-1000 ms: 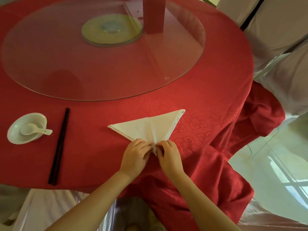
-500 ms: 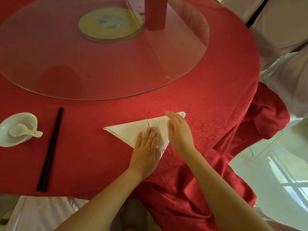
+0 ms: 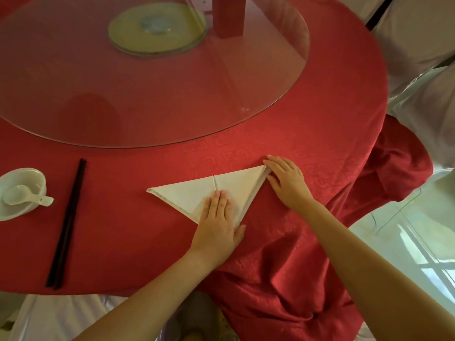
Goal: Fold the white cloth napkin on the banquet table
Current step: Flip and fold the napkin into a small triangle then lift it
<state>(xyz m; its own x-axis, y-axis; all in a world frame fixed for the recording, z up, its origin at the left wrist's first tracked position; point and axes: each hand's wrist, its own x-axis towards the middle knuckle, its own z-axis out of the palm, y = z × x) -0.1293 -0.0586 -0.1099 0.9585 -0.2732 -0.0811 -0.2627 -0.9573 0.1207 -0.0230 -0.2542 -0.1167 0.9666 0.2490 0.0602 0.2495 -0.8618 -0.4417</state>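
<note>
The white cloth napkin (image 3: 197, 190) lies flat on the red tablecloth (image 3: 123, 242), folded into a triangle that points toward me, with a seam down its middle. My left hand (image 3: 218, 225) rests flat, palm down, on the napkin's near point, fingers together. My right hand (image 3: 286, 180) lies flat with spread fingers along the napkin's right edge, its fingertips at the far right corner. Neither hand grips the cloth.
A large glass turntable (image 3: 270, 89) covers the table's middle, with a red box (image 3: 229, 16) on it. Black chopsticks (image 3: 66, 225) and a white dish with a spoon (image 3: 21, 193) lie at the left. The tablecloth hangs bunched (image 3: 295, 279) over the near edge. White-covered chairs (image 3: 423, 70) stand at the right.
Both hands left the napkin's near tip. The left hand flattened onto the near point; the right hand slid up the right edge to the far corner.
</note>
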